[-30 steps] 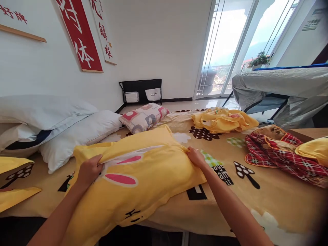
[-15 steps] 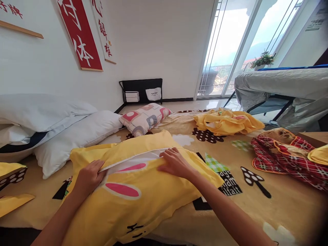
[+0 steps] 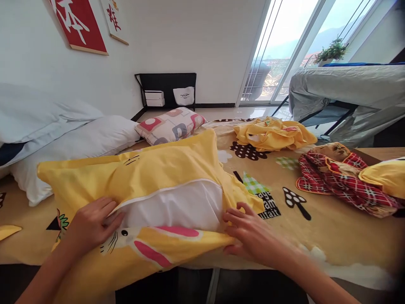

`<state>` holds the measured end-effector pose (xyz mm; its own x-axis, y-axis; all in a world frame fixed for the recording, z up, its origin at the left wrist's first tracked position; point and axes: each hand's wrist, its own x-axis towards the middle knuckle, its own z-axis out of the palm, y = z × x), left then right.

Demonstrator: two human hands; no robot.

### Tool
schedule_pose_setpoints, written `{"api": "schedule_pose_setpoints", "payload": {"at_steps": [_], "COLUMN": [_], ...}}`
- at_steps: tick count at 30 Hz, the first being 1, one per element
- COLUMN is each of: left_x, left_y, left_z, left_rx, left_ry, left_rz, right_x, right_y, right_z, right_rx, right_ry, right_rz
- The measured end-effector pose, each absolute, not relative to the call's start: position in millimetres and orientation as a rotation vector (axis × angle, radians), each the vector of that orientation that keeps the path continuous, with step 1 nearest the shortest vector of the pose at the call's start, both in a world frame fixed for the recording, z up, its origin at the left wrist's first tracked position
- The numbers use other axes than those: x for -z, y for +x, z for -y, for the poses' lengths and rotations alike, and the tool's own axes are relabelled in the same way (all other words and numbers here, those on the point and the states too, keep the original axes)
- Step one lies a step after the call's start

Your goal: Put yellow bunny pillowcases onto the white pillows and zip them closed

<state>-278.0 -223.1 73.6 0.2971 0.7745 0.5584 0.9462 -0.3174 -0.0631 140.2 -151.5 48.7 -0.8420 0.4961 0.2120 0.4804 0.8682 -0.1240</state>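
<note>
A yellow pillowcase (image 3: 171,164) with a rabbit print lies across the bed in front of me. Its long opening gapes, and a white pillow (image 3: 177,207) shows inside. At the left end of the opening, my left hand (image 3: 91,223) is closed on the pillowcase edge, thumb against the white. My right hand (image 3: 248,232) has its fingers bent round the flap at the right end of the opening. The lower flap, with pink rabbit ears, is folded down toward me and hangs over the bed's front edge.
White pillows (image 3: 79,135) are piled at the left, beside a patterned pillow (image 3: 171,126). Crumpled yellow cloth (image 3: 275,135) and red plaid cloth (image 3: 335,181) lie on the printed bedspread (image 3: 329,236). A covered table (image 3: 344,84) stands at the back right.
The opening has spread wider and more white pillow shows. My right hand has moved down and right with the lower flap. The view has tilted down.
</note>
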Motion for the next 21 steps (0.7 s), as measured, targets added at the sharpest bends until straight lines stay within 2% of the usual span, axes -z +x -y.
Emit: {"api": "schedule_pose_setpoints", "payload": {"at_steps": [3,6,9,11,16,21], "left_x": [-98,-116,-105,-84,-38,-32], "left_y": [-233,-158,-82,-47,-22,-17], "left_z": [225,209,171,144,116,119], "left_rx": [0.575,0.386,0.041,-0.062,-0.249,-0.275], "left_ry": [-2.146,-2.546,-2.968,-3.056,-3.012,-2.943], "left_rz": [1.440,1.152,0.642,0.518,0.798,1.013], "right_x": [-42,-43,-49,-52,-59,-58], "right_y": [145,142,141,146,167,179], "right_z": [161,164,168,172,180,178], "right_rx": [-0.016,0.119,0.276,0.356,0.501,0.522], "right_ry": [-0.765,-0.726,-0.769,-0.830,-0.974,-1.114], "right_rz": [2.851,2.906,2.916,2.902,2.891,2.939]}}
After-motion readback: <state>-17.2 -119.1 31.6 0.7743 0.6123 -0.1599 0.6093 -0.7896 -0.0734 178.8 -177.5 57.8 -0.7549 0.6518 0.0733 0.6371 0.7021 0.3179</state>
